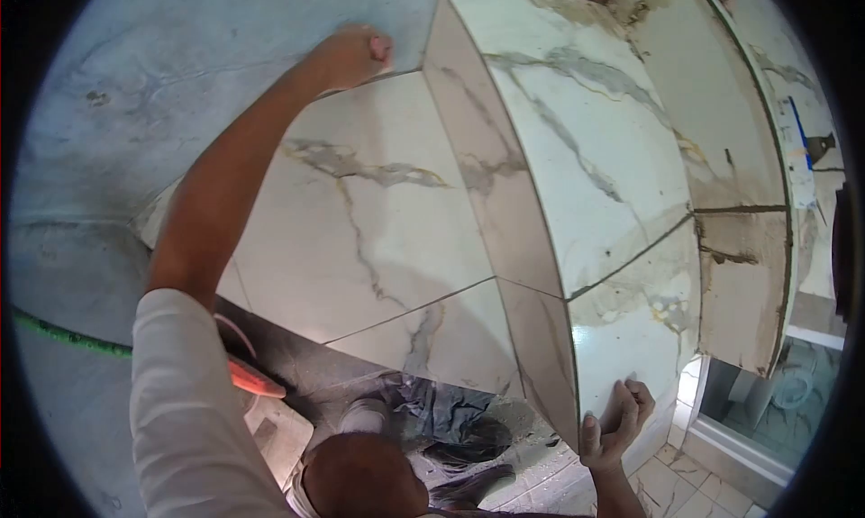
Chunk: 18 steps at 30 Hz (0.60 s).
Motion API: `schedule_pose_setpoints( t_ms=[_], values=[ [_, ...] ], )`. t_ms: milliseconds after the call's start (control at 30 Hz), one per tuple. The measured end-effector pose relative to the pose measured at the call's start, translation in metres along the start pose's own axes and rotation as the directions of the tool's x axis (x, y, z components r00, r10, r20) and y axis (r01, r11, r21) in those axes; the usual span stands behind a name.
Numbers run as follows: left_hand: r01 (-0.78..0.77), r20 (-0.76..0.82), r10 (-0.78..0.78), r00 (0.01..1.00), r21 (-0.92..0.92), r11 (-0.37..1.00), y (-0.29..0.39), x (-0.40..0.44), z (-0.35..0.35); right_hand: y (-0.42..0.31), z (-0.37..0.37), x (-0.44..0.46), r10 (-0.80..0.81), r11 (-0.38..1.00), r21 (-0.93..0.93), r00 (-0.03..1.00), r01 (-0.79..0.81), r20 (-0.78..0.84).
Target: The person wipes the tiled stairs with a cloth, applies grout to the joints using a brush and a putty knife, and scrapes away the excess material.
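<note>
Stretched out to the upper left, my left hand point(351, 59) is closed on a small pink thing point(380, 48), blurred and too small to name. It presses where the grey wall point(207, 68) meets the back edge of a white marble-patterned tile point(360, 221). My right hand point(617, 419) rests at the lower right on the front tiled face point(622, 338), by its corner edge. Its fingers are bent, with the thumb apart and nothing visible between them.
An upright tiled side point(487, 167) rises beside the flat tile. Muddy, stained tiled ledges point(721, 113) run along the right. Dark crumpled plastic point(441, 419), an orange-red tool part point(257, 378) and a green hose point(72, 333) lie lower down. A glass-fronted frame point(757, 419) stands lower right.
</note>
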State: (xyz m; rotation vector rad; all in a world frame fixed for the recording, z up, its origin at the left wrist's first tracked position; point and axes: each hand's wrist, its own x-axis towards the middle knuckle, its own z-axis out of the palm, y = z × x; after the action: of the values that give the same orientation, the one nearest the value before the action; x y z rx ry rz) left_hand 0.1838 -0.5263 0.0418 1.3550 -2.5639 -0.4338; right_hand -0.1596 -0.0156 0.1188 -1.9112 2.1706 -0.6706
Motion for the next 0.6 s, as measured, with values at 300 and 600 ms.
schedule_pose_setpoints(
  t_ms=[300,600],
  values=[
    [0.057,-0.069,-0.066,0.995,-0.119,0.991,-0.094,-0.133,-0.025,0.0,0.001,-0.001,0.004,1.0,-0.014,1.0,-0.004,0.007],
    [0.344,0.049,-0.424,0.904,0.505,0.792,-0.156,-0.253,-0.093,-0.002,0.003,0.0,-0.012,1.0,-0.003,1.0,0.012,-0.01]
  ],
)
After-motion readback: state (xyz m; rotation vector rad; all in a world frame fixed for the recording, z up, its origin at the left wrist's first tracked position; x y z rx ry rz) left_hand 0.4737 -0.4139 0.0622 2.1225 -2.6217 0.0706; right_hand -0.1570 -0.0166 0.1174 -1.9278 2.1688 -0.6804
